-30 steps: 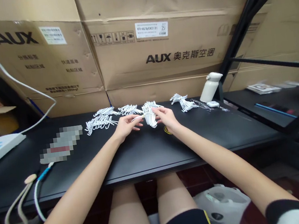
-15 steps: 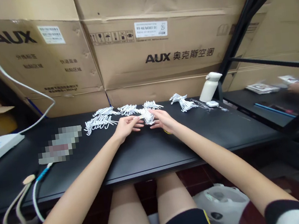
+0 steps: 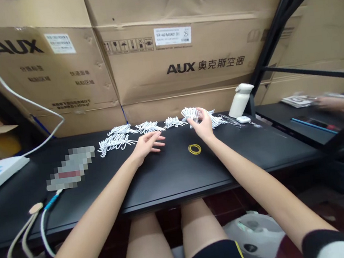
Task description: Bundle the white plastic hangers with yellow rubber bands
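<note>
A bundle of white hooks [image 3: 189, 112] is pinched in my right hand [image 3: 204, 125], raised a little over the back of the black tabletop [image 3: 165, 176]. Behind that hand, more white hooks [image 3: 218, 120] lie partly hidden. My left hand [image 3: 149, 145] is empty, its fingers stretched out and apart just above the tabletop. Several piles of white hooks lie near it: one pile [image 3: 115, 143] to its left, another pile [image 3: 148, 126] behind it, and a smaller pile [image 3: 173, 122] between my hands. Yellow rubber bands [image 3: 194, 149] rest on the tabletop in front of my right hand.
Large cardboard boxes [image 3: 140, 80] wall off the back. A white bottle [image 3: 240, 99], glasses [image 3: 232, 121] and a small white case [image 3: 243, 120] stand right. At left lie a blurred-out flat object [image 3: 71, 167] and a power strip [image 3: 1, 170]. Another person's hand [image 3: 330, 103] works far right.
My right hand has moved right and away from my left hand, carrying the hook bundle. The left hand has let go of the bundle and opened. The yellow rubber bands are now uncovered.
</note>
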Demonstrator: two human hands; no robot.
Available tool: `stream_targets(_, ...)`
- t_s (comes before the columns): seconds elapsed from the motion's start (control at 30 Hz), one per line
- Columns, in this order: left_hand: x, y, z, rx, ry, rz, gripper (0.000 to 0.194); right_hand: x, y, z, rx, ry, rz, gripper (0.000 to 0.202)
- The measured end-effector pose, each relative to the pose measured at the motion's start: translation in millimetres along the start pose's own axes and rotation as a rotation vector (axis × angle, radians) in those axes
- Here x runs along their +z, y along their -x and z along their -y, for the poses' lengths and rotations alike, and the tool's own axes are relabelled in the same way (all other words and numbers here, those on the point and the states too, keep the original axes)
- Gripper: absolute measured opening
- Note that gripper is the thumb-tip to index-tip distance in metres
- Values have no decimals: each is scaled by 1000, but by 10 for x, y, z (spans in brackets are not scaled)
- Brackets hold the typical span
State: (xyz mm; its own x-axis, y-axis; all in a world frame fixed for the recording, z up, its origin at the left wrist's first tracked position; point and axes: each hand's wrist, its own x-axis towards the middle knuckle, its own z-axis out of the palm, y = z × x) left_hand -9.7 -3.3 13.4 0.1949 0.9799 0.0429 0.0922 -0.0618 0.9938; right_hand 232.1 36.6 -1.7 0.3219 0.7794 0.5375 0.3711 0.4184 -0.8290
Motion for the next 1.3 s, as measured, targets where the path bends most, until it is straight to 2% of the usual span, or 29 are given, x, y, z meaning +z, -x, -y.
stream_targets(0.07,-6,-3,8,8,-2,3,47,-117,-105,-152,-138,267,-20,47)
stream_targets(0.13,-13,-10,21,11,-9,2,46,-224,-184,-266,-176,523,47,45)
stream_targets(0.23,-24,-25,43,9,-23,7,46,-319,-241,-361,-235,683,139,48)
stream_targets(0.43,-29,-29,56,-25,-55,25,46,-280,-228,-461,-293,694,266,44)
stream_targets(0.6,-45,-29,79,-49,-120,73,46,-253,-240,-551,-200,692,240,43)
stream_targets(0.73,-52,-45,105,-42,-154,102,46,-217,-219,-526,-162,655,222,33)
stream_targets(0.9,-38,-76,141,-11,-145,21,43,-116,-151,-376,-138,528,123,24)
stream_targets(1.1,-118,-137,124,358,-149,-239,33,-95,-90,-240,-130,440,38,22)
stream_targets(1.2,-145,-157,120,375,-131,-281,31,-84,-33,-158,-154,369,23,20)
stream_targets(1.3,-120,-154,141,299,-88,-236,30,-7,27,-29,-203,296,71,21)
